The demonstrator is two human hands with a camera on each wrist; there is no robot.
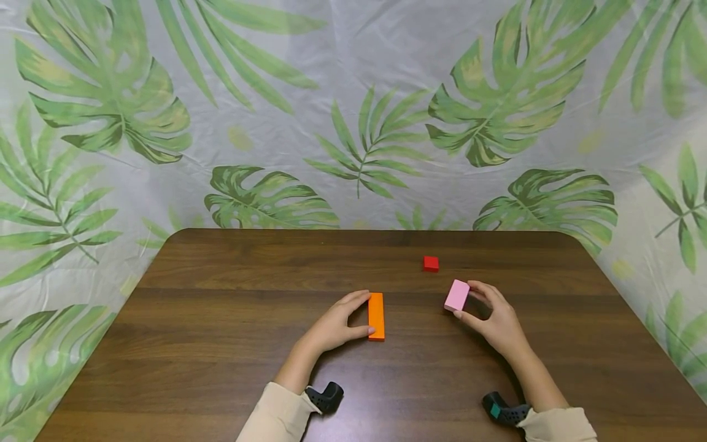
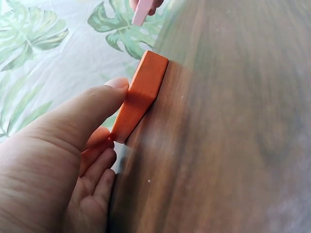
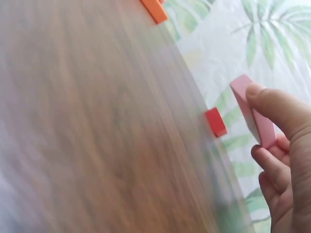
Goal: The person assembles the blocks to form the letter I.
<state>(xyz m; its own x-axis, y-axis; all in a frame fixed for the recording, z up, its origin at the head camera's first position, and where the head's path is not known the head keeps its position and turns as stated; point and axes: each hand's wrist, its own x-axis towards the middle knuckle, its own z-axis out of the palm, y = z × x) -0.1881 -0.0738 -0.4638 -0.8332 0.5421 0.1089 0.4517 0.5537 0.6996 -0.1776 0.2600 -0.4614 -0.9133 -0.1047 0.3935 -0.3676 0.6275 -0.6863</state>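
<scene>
Now — blocks: 1 orange block (image 1: 376, 316) | 1 pink block (image 1: 456, 295) | 1 red cube (image 1: 431, 263) — hands: 2

Head view high, facing down the table (image 1: 221, 344), wrist views close — both share the orange block (image 2: 141, 99).

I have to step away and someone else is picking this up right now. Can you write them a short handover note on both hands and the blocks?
Left hand: grips the orange block, which lies flat on the table.
Right hand: pinches the pink block, lifted off the table in the right wrist view.
Red cube: sits alone farther back, untouched.
Done: both long blocks are in hand.
Left: nothing is stacked or joined yet; all three blocks are apart.
</scene>
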